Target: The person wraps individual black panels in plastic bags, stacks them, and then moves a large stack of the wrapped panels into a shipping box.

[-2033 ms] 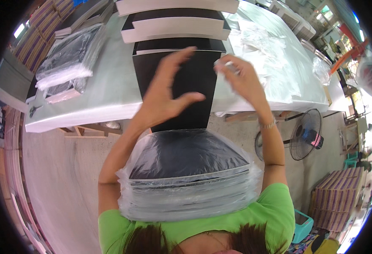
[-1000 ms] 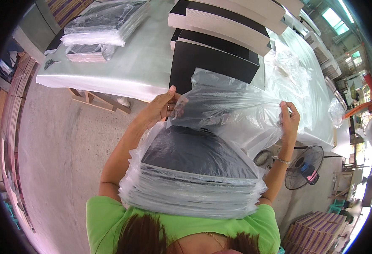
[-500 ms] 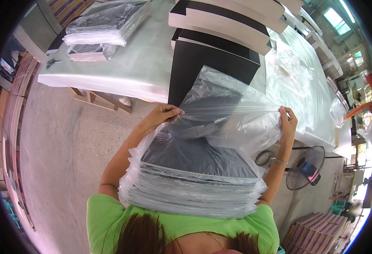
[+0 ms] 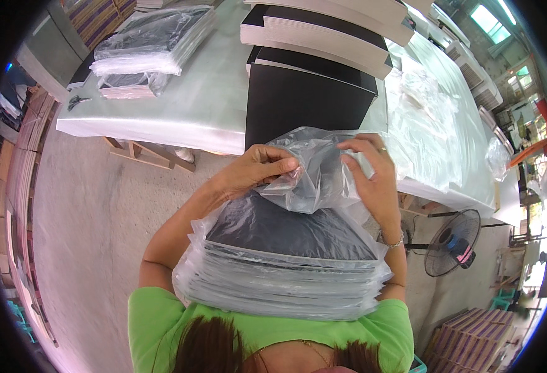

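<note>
Against my front is a thick stack of flat black panels in clear plastic bags (image 4: 292,239), their crinkled edges layered one above another. At its far end a loose, bunched clear plastic bag (image 4: 314,180) stands up in folds. My left hand (image 4: 254,169) is closed, pinching the bag's plastic between thumb and fingers. Beside it my right hand (image 4: 376,177) has thumb and fingers curved apart at the bag's right side, and they do not grip it. Just beyond, a black box-like block (image 4: 307,102) stands at the table's edge.
Black-topped stacks with pale edges (image 4: 317,40) rise behind the block. Bagged panels (image 4: 149,43) and scissors (image 4: 78,102) lie on the white-covered table (image 4: 205,93). Loose plastic bags (image 4: 426,115) cover its right part. A standing fan (image 4: 452,242) is at my right; striped stacks (image 4: 472,339) sit lower right.
My hands have come closer together, the right moving left and letting go of the plastic. The bag, stretched wide between them before, is now bunched up.
</note>
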Action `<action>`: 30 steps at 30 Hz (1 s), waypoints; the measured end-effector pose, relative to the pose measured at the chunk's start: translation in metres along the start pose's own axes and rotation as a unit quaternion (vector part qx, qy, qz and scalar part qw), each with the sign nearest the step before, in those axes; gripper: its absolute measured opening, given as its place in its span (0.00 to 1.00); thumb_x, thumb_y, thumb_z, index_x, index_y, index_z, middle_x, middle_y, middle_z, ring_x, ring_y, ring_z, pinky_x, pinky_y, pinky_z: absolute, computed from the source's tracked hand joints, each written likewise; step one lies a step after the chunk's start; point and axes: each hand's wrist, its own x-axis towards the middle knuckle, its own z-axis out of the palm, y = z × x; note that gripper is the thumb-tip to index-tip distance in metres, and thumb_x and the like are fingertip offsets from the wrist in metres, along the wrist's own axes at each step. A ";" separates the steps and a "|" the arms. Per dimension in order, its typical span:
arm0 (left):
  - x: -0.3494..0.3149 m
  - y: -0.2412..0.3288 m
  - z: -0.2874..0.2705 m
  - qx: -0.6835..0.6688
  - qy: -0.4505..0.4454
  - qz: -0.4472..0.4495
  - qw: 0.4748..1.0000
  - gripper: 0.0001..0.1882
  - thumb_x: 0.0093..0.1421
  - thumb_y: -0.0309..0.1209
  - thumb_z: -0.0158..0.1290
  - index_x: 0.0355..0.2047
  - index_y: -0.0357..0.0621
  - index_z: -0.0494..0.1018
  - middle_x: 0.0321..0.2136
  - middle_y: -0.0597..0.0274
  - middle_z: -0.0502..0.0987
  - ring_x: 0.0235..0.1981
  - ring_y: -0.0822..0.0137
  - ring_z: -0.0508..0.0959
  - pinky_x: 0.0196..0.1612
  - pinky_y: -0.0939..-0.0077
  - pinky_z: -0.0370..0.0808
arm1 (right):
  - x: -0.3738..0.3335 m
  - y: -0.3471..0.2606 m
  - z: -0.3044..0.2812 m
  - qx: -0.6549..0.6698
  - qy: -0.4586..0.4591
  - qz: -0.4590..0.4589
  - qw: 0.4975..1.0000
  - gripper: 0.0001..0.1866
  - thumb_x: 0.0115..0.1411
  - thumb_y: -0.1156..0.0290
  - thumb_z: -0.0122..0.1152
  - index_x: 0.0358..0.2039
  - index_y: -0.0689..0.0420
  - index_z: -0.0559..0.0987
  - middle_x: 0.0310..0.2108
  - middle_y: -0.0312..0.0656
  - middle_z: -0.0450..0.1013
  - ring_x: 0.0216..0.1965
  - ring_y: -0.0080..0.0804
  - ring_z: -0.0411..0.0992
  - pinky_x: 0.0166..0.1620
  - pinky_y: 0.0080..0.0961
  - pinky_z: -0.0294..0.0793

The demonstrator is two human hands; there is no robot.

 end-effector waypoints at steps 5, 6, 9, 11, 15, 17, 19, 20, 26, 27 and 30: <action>0.001 0.002 0.008 0.063 -0.038 0.035 0.997 0.13 0.51 0.38 0.61 0.28 0.40 0.77 0.21 0.69 0.74 0.22 0.81 0.68 0.24 0.87 0.63 | 0.002 -0.021 0.012 0.037 -0.072 -0.050 0.995 0.14 0.47 0.78 0.61 0.37 0.56 0.75 0.35 0.43 0.68 0.39 0.41 0.69 0.40 0.31 0.69; 0.001 0.003 0.009 0.060 -0.046 0.037 0.996 0.13 0.51 0.38 0.61 0.29 0.40 0.77 0.21 0.69 0.74 0.22 0.81 0.68 0.24 0.86 0.62 | 0.002 -0.023 0.013 0.048 -0.082 -0.054 0.994 0.15 0.47 0.78 0.61 0.38 0.56 0.75 0.35 0.42 0.68 0.39 0.42 0.69 0.40 0.31 0.69; 0.001 0.001 0.010 0.011 -0.019 0.007 1.000 0.12 0.50 0.36 0.62 0.29 0.40 0.77 0.21 0.68 0.74 0.22 0.80 0.69 0.24 0.86 0.63 | 0.003 -0.022 0.017 0.081 -0.088 -0.075 0.990 0.17 0.46 0.79 0.61 0.39 0.55 0.75 0.36 0.42 0.69 0.40 0.41 0.68 0.39 0.31 0.70; 0.000 0.001 0.010 -0.012 -0.009 -0.002 1.000 0.12 0.49 0.34 0.62 0.29 0.40 0.76 0.21 0.68 0.74 0.22 0.80 0.70 0.25 0.86 0.65 | 0.003 -0.019 0.016 0.074 -0.092 -0.075 0.990 0.18 0.45 0.80 0.62 0.39 0.55 0.75 0.35 0.41 0.69 0.39 0.41 0.68 0.39 0.30 0.69; -0.001 0.005 0.011 -0.003 -0.026 0.019 0.999 0.12 0.48 0.34 0.63 0.29 0.41 0.76 0.22 0.67 0.74 0.25 0.78 0.73 0.27 0.86 0.68 | 0.003 -0.022 0.016 0.086 -0.093 -0.087 0.988 0.17 0.42 0.82 0.62 0.36 0.56 0.76 0.35 0.39 0.70 0.37 0.38 0.68 0.38 0.30 0.69; -0.001 0.003 0.010 0.001 -0.034 0.026 0.999 0.12 0.47 0.34 0.63 0.28 0.41 0.76 0.23 0.67 0.74 0.25 0.78 0.73 0.28 0.86 0.68 | 0.001 -0.020 0.020 0.086 -0.084 -0.094 0.988 0.17 0.41 0.84 0.63 0.35 0.56 0.77 0.35 0.40 0.71 0.37 0.36 0.70 0.38 0.26 0.70; 0.002 -0.001 0.010 0.005 -0.047 0.034 0.998 0.12 0.46 0.34 0.64 0.28 0.42 0.75 0.23 0.67 0.74 0.25 0.78 0.73 0.28 0.86 0.68 | 0.000 -0.015 0.023 0.078 -0.069 -0.121 0.987 0.16 0.41 0.86 0.63 0.33 0.57 0.77 0.34 0.40 0.72 0.37 0.35 0.71 0.37 0.23 0.71; 0.003 -0.001 0.011 -0.006 -0.055 0.038 0.998 0.12 0.47 0.34 0.64 0.28 0.42 0.74 0.23 0.68 0.74 0.25 0.78 0.73 0.28 0.87 0.68 | 0.000 -0.011 0.024 0.069 -0.058 -0.144 0.985 0.16 0.41 0.86 0.63 0.32 0.58 0.77 0.34 0.40 0.72 0.36 0.34 0.71 0.37 0.23 0.71; 0.004 -0.003 0.007 -0.032 -0.071 0.035 0.996 0.14 0.51 0.38 0.60 0.29 0.43 0.72 0.24 0.70 0.72 0.25 0.79 0.73 0.28 0.88 0.69 | 0.003 -0.006 0.031 0.239 -0.048 -0.126 0.962 0.12 0.44 0.86 0.60 0.30 0.59 0.74 0.29 0.38 0.72 0.34 0.32 0.70 0.40 0.25 0.69; 0.002 -0.001 0.006 -0.044 -0.072 0.029 0.996 0.14 0.52 0.39 0.59 0.29 0.43 0.71 0.24 0.70 0.72 0.25 0.79 0.73 0.28 0.88 0.70 | 0.003 -0.004 0.031 0.288 -0.056 -0.104 0.950 0.11 0.45 0.85 0.60 0.30 0.59 0.74 0.29 0.37 0.71 0.34 0.31 0.70 0.42 0.26 0.68; 0.002 -0.001 -0.002 -0.082 -0.035 0.032 0.995 0.14 0.56 0.41 0.55 0.30 0.43 0.71 0.24 0.69 0.72 0.25 0.79 0.73 0.29 0.87 0.71 | -0.001 0.004 0.030 0.480 -0.081 -0.037 0.873 0.08 0.50 0.87 0.54 0.30 0.61 0.73 0.28 0.37 0.70 0.35 0.27 0.69 0.43 0.26 0.68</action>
